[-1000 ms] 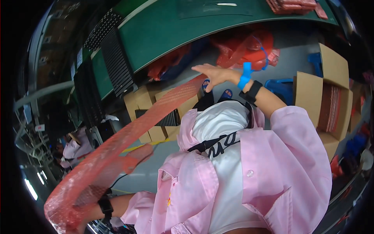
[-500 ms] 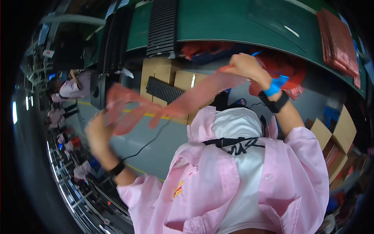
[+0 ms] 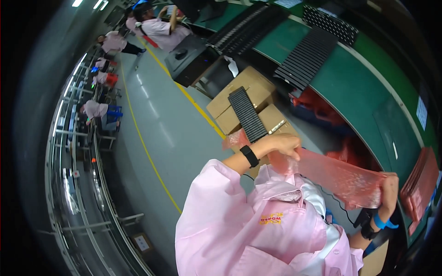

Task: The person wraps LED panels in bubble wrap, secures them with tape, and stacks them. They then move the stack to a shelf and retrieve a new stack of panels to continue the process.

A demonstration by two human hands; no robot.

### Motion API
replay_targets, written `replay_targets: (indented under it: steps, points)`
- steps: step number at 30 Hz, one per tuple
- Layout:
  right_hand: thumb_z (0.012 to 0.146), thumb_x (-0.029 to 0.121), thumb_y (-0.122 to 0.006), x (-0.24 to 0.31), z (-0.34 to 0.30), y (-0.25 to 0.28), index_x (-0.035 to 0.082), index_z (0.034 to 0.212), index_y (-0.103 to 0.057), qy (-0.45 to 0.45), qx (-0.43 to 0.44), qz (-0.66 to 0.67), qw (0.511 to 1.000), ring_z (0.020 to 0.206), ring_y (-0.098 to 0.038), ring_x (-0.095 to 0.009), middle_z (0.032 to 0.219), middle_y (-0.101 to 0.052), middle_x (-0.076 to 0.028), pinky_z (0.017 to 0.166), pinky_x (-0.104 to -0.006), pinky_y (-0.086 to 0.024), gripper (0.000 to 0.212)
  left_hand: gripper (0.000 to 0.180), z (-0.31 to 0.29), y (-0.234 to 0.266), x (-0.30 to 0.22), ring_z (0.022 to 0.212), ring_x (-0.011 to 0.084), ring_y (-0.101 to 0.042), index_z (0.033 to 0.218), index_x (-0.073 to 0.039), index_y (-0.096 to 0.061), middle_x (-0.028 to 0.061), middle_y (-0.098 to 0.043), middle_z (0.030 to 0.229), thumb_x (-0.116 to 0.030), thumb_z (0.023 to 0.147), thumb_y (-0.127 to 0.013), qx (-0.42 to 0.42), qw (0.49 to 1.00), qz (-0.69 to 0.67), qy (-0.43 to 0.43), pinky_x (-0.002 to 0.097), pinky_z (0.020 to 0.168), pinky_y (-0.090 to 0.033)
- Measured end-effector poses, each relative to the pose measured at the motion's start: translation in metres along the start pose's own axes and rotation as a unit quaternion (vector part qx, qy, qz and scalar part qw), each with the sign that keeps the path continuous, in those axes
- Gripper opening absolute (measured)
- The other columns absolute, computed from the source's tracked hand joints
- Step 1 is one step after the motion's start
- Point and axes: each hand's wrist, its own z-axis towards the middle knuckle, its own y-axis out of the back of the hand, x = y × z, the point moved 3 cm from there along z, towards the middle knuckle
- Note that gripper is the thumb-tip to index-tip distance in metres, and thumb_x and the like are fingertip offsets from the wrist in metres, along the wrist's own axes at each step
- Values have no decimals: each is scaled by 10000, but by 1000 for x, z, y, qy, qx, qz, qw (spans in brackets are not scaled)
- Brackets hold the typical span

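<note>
Clearly, the film (image 3: 340,177) is spread out in mid-air just in front of the bench (image 3: 363,94), held between both hands. The left hand (image 3: 286,145), farther from the bench, is curled with its thumb pressed onto the film; the right hand (image 3: 390,191), close to the bench's edge, is closed around the other end, though some of its fingers are hidden. As far as I can judge, the film is opened out and nothing appears wrapped in it, so little beyond the spreading looks done. On the bench sit a red stack (image 3: 421,181), near the right hand, and a black slatted panel (image 3: 309,57); whether the stack is finished work I cannot tell. Below the bench lie a red heap (image 3: 352,154) and cartons (image 3: 260,87) bearing a tray (image 3: 247,115). A loose red tail (image 3: 235,139) hangs by the cartons and could snag, and the bench's edge leaves the right hand little room
</note>
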Motion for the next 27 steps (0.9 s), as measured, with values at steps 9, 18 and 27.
replay_targets:
  steps: [9,18,27]
  points:
    - [858,309,-337,-1,-32,76,-28,892,-534,-73,-363,93,924,861,-477,-198,943,-512,-116,770,-299,-364,392,140,-134,6,139,670,307,-566,705,-113,-616,146,-583,706,-194,617,-544,-288,826,283,393,374,576,-456]
    - [846,389,-338,-40,-46,83,-45,806,-552,58,-102,-67,991,738,-499,-203,763,-553,-106,711,-292,-379,486,187,-241,64,124,811,238,-551,844,-57,-566,92,-574,862,-176,721,-491,-829,346,22,438,322,657,-432]
    - [827,231,-399,-103,-42,77,-48,689,-491,-53,-310,-106,943,584,-431,-149,597,-470,-61,536,-316,-365,325,479,-241,5,187,1089,296,-345,1171,-56,-290,172,-323,1210,-400,837,-310,-798,256,-536,-100,362,907,-288]
